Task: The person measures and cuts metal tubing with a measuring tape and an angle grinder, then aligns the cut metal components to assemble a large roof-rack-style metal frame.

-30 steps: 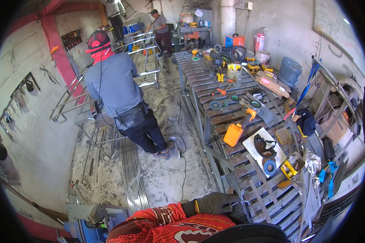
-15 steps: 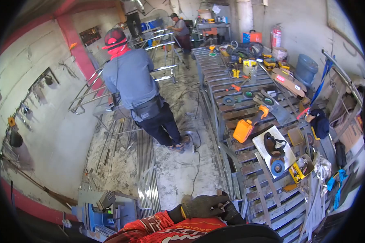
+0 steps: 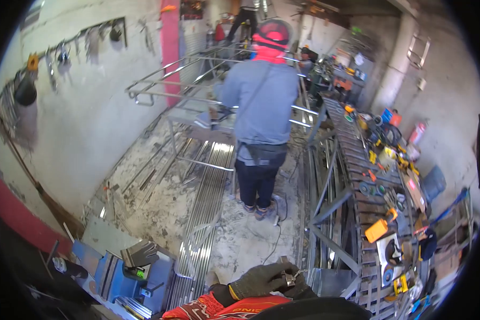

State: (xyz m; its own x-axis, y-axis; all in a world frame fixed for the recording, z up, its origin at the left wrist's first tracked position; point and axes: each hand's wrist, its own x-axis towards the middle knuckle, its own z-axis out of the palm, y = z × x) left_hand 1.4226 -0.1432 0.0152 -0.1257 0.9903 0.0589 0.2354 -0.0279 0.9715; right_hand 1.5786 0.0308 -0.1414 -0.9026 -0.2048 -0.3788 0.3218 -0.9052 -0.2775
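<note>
Both of my gloved hands are close together in front of my body, at the bottom of the head view. My left hand (image 3: 257, 281), in a dark grey glove with a yellow cuff edge, has its fingers bent round a small shiny metal piece (image 3: 290, 279). Against the other side of that piece is my right hand (image 3: 302, 291), also in a dark glove and closed. A dark rim at the bottom covers part of it. What kind of piece it is I cannot tell.
A person in a grey shirt (image 3: 264, 104) stands ahead at a welded tube frame (image 3: 168, 82). Long metal tubes (image 3: 208, 184) lie on the floor. A slatted metal bench (image 3: 357, 184) with tools runs along the right. A blue machine (image 3: 114, 274) with gloves (image 3: 138, 254) stands at lower left.
My view has swung left, so the person ahead and the bench appear farther right. My hands stay together, and more of the metal piece shows between them.
</note>
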